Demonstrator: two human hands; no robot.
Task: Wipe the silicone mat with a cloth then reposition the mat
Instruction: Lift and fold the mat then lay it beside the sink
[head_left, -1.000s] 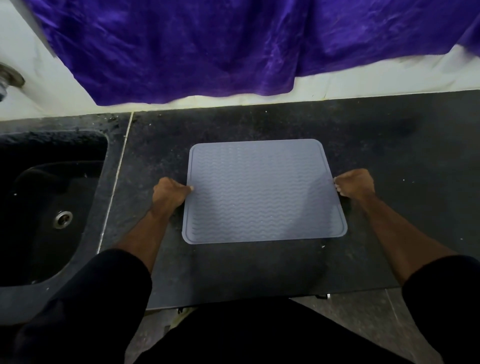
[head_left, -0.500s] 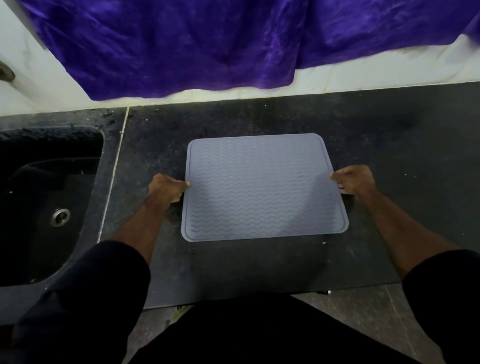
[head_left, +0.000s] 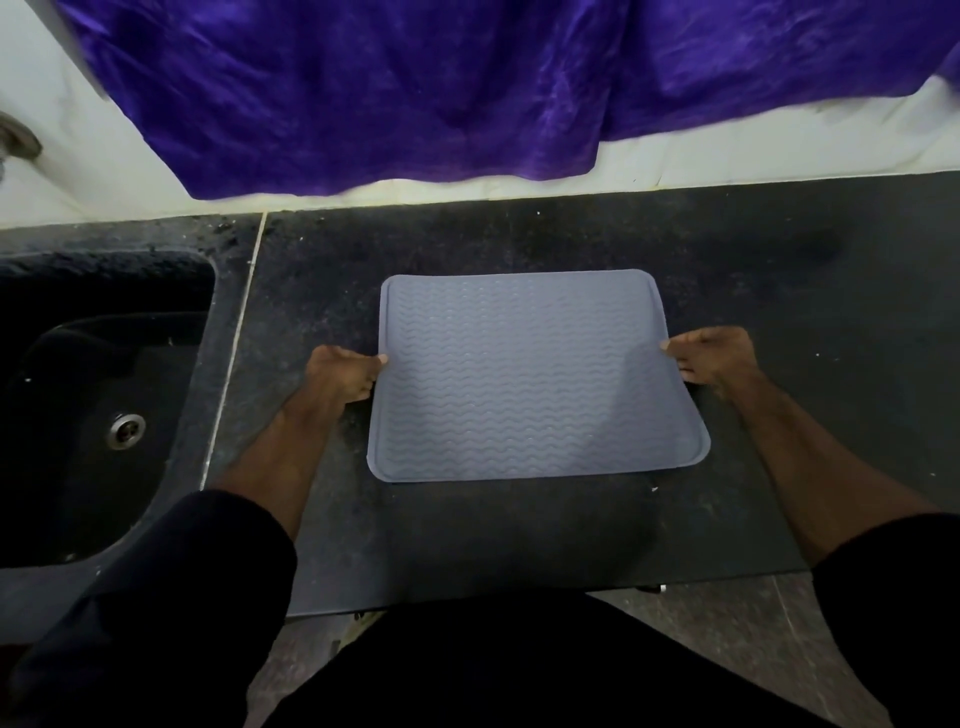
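A grey silicone mat (head_left: 530, 374) with a wavy ribbed surface lies flat on the black stone counter (head_left: 779, 291), roughly in the middle. My left hand (head_left: 340, 376) pinches the mat's left edge about halfway along. On the opposite side my right hand (head_left: 714, 358) grips the right edge at the same height. No wiping cloth is in either hand.
A black sink (head_left: 98, 395) with a metal drain (head_left: 125, 430) sits to the left of the counter. A purple cloth (head_left: 467, 83) hangs over the white wall at the back. The counter's front edge runs just before my body.
Both hands keep their grip on the mat's side edges. The mat has shifted slightly away from me, toward the back wall.
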